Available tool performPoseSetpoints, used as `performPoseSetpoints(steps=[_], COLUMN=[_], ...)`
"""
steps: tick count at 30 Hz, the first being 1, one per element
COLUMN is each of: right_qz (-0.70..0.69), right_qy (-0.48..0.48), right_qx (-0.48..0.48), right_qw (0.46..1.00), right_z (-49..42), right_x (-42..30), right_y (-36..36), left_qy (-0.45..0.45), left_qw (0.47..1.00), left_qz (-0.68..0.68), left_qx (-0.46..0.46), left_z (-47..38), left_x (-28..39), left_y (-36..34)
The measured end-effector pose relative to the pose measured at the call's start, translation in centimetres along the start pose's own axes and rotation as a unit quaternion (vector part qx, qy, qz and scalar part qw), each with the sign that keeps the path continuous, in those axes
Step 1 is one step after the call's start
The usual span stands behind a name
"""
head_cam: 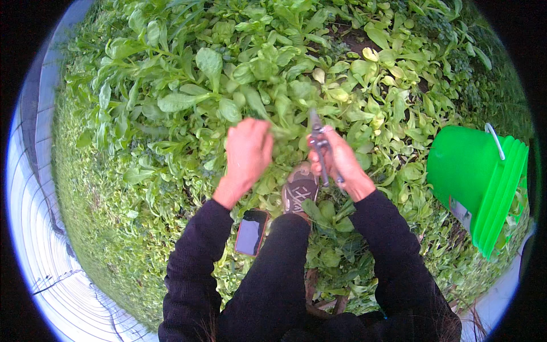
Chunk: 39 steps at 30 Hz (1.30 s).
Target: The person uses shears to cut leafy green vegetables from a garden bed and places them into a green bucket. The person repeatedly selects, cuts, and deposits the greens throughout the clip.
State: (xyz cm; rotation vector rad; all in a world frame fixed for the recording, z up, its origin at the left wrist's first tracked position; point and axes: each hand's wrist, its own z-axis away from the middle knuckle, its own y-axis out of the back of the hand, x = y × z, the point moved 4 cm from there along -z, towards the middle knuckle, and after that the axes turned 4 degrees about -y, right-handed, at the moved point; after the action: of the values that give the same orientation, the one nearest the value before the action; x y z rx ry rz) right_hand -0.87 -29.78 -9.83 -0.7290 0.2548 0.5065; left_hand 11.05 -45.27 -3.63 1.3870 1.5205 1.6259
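Observation:
My left hand (250, 156) is curled closed among the leafy greens, with blurred leaves (284, 128) and a pale stem at its fingertips. My right hand (342, 162) grips a pair of pruning shears (318, 139), whose blades point away from me over the foliage. A small gap lies between the two hands. Below them, a brown laced shoe (300, 190) stands among the plants. Broad green leaves (329, 216) lie beside my knee, close to my right wrist. How far the shears' blades are parted is blurred.
A bright green plastic bucket (457, 171) with a white handle appears to lie on its side at right. A smartphone (251, 233) in a red-edged case rests by my leg. Brown wooden pieces (314, 290) show beneath me. A pale ribbed tunnel wall (38, 239) curves along the left.

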Motion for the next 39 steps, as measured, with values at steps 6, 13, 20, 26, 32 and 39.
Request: performPoseSetpoints(steps=[6, 13, 20, 26, 32, 39], right_qz=[-0.136, -0.086, 0.089, 0.22, 0.245, 0.224], right_qy=[0.052, 0.069, 0.004, -0.108, -0.159, -0.16], right_qx=[0.02, -0.012, -0.012, -0.046, -0.07, -0.098], right_qw=[0.989, 0.994, 0.996, 0.968, 0.954, 0.956], right_z=[1.5, 4.4, -1.2, -3.2, -5.4, -6.9], right_x=[-3.1, -5.8, -7.5, -6.6, -6.5, -6.7], right_y=[6.5, 6.3, 3.0, 3.4, 3.4, 2.7], left_qy=[-0.211, -0.187, -0.17, -0.17, -0.159, -0.156], left_qw=[0.939, 0.98, 0.971, 0.974, 0.979, 0.977], left_qz=[0.205, 0.074, -0.125, -0.083, -0.066, -0.091], left_qx=[-0.179, -0.014, -0.115, -0.124, -0.107, -0.113], left_z=[2.2, -6.6, -10.7, -8.4, -9.6, -10.2], left_x=[13.2, 7.6, 1.9, -1.4, -1.8, -2.0], left_y=[-1.6, -1.4, -3.6, -1.6, -1.6, -2.0])
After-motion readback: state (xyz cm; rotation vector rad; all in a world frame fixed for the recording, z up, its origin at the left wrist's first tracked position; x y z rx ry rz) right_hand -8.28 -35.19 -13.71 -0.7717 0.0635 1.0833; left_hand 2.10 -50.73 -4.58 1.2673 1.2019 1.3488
